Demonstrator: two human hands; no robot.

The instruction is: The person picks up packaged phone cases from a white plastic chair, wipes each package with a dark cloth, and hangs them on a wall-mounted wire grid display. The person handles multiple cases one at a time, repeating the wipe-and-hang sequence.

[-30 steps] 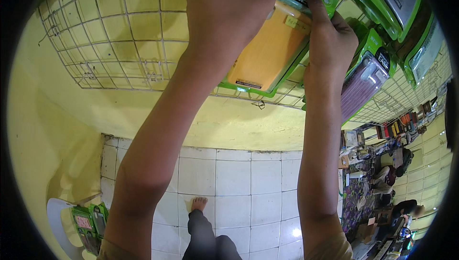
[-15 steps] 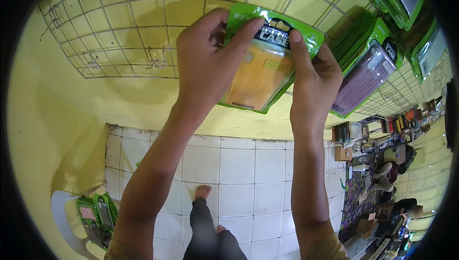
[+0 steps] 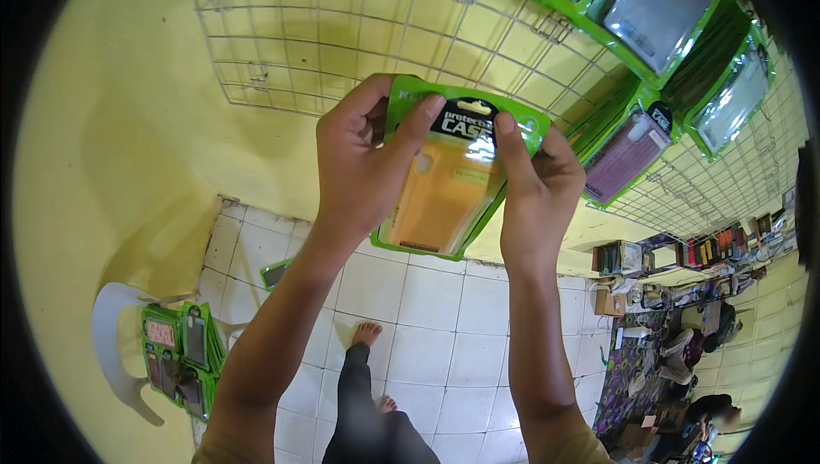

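Observation:
Between my two hands is a packaged phone case [image 3: 444, 195], orange behind a clear window in a green pack with a black label and a hang hole. My left hand [image 3: 363, 152] pinches its upper left edge, thumb on the front. At the upper right edge my right hand [image 3: 540, 191] grips it the same way, its other fingers hidden behind the pack. Behind and above it is a wire grid rack [image 3: 342, 41] on the yellow wall. To the right of my right hand hangs a pack with a purple phone case [image 3: 628, 157].
More green case packs [image 3: 658, 11] hang at the upper right. A white chair [image 3: 115, 336] at lower left bears a pile of green packs [image 3: 175, 353]. One pack [image 3: 275, 274] lies on the tiled floor. Shelves with boxes [image 3: 619, 257] and other people [image 3: 709, 421] are at far right.
The pack and both my hands sit lower in view, farther below the rack. The view has shifted, showing more of the hanging packs above and the pack on the floor.

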